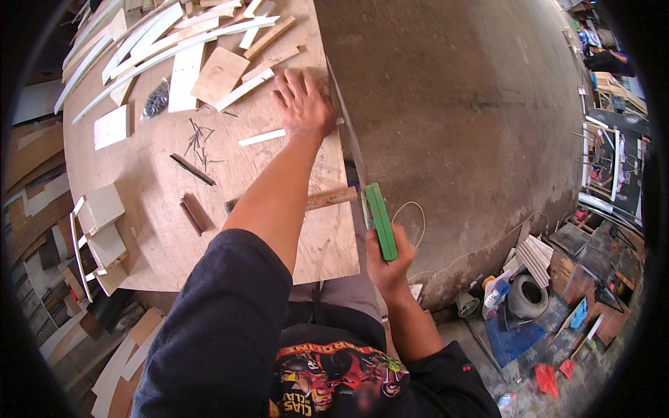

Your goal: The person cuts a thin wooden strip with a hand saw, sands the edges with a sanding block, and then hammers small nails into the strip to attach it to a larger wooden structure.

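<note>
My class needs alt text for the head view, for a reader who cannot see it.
A person's right hand grips a green-handled saw at the edge of a wooden table; the left hand lies over a thin white strip. Nails and wood pieces lie on the table.

Left arm (275,184) outstretched, left hand (306,106) palm-down; right hand (392,268) curled closed, right forearm (416,326) angled inward

So my saw's handle (380,223) looks like smooth plastic, the blade (353,139) bare metal. Tabletop (324,254) is matt, scuffed plywood, strip (261,138) seems painted wood, hammer handle (332,198) plain wood, nails (197,134) dull metal, my sleeve (254,261) matt cloth.
</note>
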A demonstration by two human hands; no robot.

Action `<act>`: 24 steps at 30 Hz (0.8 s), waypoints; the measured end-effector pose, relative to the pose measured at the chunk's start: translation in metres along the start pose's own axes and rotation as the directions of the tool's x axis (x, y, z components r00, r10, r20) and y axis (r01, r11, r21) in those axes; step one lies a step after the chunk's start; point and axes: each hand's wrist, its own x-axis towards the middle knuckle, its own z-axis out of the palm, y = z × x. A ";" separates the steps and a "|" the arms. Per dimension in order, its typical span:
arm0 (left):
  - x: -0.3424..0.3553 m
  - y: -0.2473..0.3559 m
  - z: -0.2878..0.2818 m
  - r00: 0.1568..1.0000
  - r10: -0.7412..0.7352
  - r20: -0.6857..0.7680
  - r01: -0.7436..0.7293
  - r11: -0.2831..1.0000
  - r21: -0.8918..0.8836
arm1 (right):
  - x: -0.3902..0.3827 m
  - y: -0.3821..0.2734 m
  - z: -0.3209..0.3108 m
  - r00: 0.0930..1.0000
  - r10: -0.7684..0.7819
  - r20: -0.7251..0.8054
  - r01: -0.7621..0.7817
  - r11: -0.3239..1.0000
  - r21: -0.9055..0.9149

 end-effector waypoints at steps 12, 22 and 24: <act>0.002 -0.001 -0.001 1.000 -0.003 -0.017 0.003 0.999 -0.034 | 0.000 -0.021 -0.006 0.999 0.037 0.010 -0.036 0.998 -0.044; 0.001 -0.001 -0.003 1.000 0.009 0.020 -0.009 1.000 -0.018 | 0.001 -0.025 -0.011 0.994 0.079 0.069 -0.077 0.997 -0.028; 0.002 -0.007 -0.002 0.999 0.034 0.015 -0.034 0.999 -0.021 | 0.002 -0.028 -0.011 0.994 0.072 0.086 -0.072 0.997 -0.001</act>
